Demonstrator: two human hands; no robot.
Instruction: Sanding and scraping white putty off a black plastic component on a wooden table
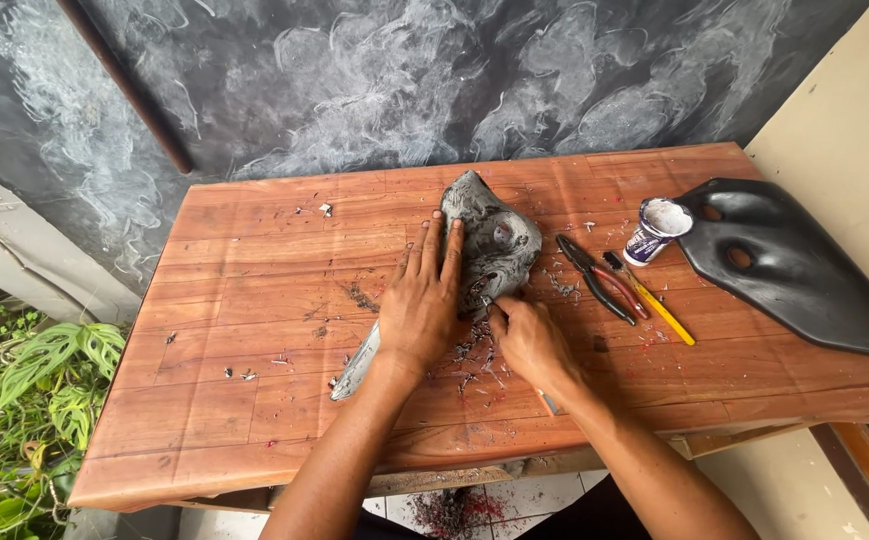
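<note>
A curvy grey plastic panel point(490, 240), dull and covered in pale swirly scrape marks, lies on the reddish wooden counter point(255, 300). It is wide at the far end and thin at the near end. The left hand point(423, 305) lies flat on it with fingers spread, its grip wide open. The right hand point(527, 338), just right of it, has its grip curled shut on something small at the panel's edge; I cannot tell what. Little grey shavings point(470, 360) lie under both hands.
</note>
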